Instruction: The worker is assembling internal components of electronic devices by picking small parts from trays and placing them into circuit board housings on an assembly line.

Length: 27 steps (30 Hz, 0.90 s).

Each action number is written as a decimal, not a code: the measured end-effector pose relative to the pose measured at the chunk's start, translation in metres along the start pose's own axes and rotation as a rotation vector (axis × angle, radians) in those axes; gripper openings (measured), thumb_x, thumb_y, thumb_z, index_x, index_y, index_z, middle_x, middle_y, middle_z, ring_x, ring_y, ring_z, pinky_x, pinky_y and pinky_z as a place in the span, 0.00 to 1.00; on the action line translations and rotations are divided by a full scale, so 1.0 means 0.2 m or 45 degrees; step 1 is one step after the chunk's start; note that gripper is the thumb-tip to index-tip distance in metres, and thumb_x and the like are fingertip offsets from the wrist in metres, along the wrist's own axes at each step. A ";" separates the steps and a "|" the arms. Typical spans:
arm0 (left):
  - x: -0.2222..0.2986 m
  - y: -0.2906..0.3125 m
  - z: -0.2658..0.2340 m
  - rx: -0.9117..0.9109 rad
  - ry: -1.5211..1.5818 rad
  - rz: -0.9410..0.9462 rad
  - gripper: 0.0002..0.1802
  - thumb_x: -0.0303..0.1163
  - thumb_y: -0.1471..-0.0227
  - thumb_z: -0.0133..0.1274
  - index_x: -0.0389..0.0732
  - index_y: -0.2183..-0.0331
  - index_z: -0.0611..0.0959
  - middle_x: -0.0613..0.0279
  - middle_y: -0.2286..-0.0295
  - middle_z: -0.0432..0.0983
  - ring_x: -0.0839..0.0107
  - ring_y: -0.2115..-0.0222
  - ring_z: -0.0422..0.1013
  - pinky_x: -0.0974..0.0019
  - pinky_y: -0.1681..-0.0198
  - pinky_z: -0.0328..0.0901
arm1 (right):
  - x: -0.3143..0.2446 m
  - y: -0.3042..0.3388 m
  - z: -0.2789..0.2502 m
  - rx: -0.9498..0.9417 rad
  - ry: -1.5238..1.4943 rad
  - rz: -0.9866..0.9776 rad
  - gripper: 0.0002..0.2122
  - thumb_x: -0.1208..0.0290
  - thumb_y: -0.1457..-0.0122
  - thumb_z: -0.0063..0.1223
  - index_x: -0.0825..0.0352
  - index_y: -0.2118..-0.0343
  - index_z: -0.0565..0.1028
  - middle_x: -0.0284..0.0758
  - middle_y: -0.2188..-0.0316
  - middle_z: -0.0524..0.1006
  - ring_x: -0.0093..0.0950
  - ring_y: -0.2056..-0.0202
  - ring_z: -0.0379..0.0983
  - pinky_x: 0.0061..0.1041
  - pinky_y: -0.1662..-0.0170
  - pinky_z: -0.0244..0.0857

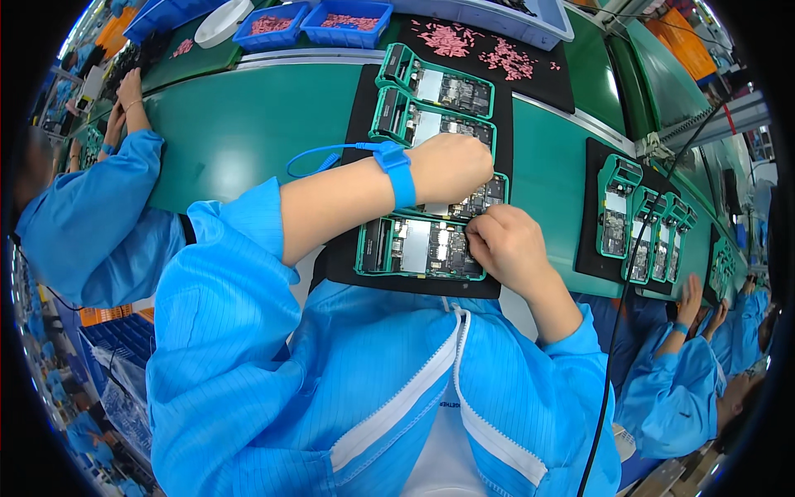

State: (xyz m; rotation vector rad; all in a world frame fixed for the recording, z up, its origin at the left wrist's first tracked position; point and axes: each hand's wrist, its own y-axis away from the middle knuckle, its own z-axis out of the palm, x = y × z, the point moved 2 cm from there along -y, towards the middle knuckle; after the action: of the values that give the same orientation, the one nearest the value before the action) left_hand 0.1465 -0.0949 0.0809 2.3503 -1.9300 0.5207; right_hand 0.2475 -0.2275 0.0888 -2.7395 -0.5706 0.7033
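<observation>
Several green-framed trays with opened phone-like devices stand in a column on a black mat [339, 265]. My left hand [454, 168] is closed, its fingers curled down over the third tray [489, 196] from the far end. Its fingertips are hidden beneath the hand. A blue wrist strap [396, 174] with a coiled cord circles my left wrist. My right hand [507, 244] has its fingers pinched together at the right edge of the nearest tray [418, 247], whose circuit board and silvery plate show. Anything in either pinch is too small or hidden to make out.
Beyond the trays, loose pink pieces [447, 40] lie on a dark mat beside blue bins [346, 23]. More green-framed devices [617, 207] stand on another mat at right. A black cable [633, 265] hangs across the right side. Co-workers in blue sit at both sides.
</observation>
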 end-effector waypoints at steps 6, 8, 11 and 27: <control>0.01 -0.01 -0.02 -0.052 -0.012 0.007 0.04 0.24 0.65 0.54 0.36 0.81 0.82 0.49 0.77 0.76 0.53 0.72 0.75 0.56 0.70 0.71 | -0.05 -0.03 -0.01 -0.145 0.289 -0.178 0.03 0.74 0.59 0.51 0.66 0.80 0.72 0.33 0.80 0.67 0.31 0.73 0.69 0.30 0.68 0.64; -0.01 -0.02 -0.03 -0.046 -0.026 0.015 0.04 0.24 0.65 0.53 0.36 0.80 0.82 0.49 0.77 0.76 0.53 0.72 0.75 0.56 0.70 0.71 | -0.05 -0.04 -0.01 -0.162 0.332 -0.223 0.04 0.73 0.59 0.49 0.66 0.80 0.72 0.32 0.80 0.67 0.30 0.73 0.68 0.29 0.68 0.63; -0.02 -0.01 -0.03 -0.034 -0.033 0.045 0.04 0.24 0.65 0.53 0.36 0.81 0.82 0.49 0.77 0.76 0.53 0.73 0.76 0.56 0.71 0.71 | -0.07 -0.04 -0.01 -0.152 0.409 -0.291 0.04 0.72 0.59 0.49 0.66 0.79 0.72 0.31 0.79 0.67 0.27 0.73 0.67 0.26 0.69 0.61; -0.81 -0.36 -0.37 0.108 -0.155 -0.403 0.06 0.29 0.63 0.56 0.42 0.77 0.84 0.51 0.76 0.78 0.54 0.71 0.75 0.55 0.66 0.69 | 0.10 -0.27 -0.19 -0.177 -0.190 -0.010 0.04 0.78 0.54 0.57 0.66 0.73 0.78 0.36 0.80 0.72 0.34 0.76 0.71 0.31 0.73 0.64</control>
State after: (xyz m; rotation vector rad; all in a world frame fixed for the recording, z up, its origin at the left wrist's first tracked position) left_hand 0.1741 0.0918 0.1163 2.7281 -1.5560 0.4508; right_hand 0.2658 -0.1774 0.1311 -2.8259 -0.6864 0.9040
